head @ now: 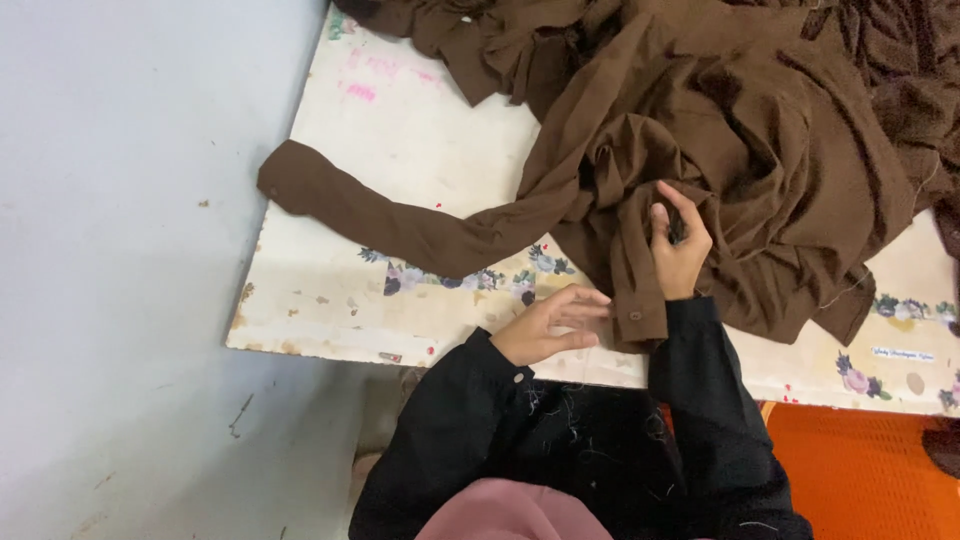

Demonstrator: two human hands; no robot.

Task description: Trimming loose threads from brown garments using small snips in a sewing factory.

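A crumpled brown garment (720,130) lies heaped on a low white board (400,130) with a flowered band along its near side. One long sleeve (400,225) stretches out to the left, past the board's edge. My right hand (680,250) pinches a fold of the brown cloth just above a buttoned cuff or placket (640,305). My left hand (550,325) rests flat on the board with its fingers stretched toward that cuff, touching its lower edge. Both my arms are in black sleeves.
The board lies on a pale grey floor (120,250) that fills the left side. An orange mat (860,470) shows at the lower right. More brown cloth (900,60) piles up at the top right. A pink head covering (510,510) sits at the bottom.
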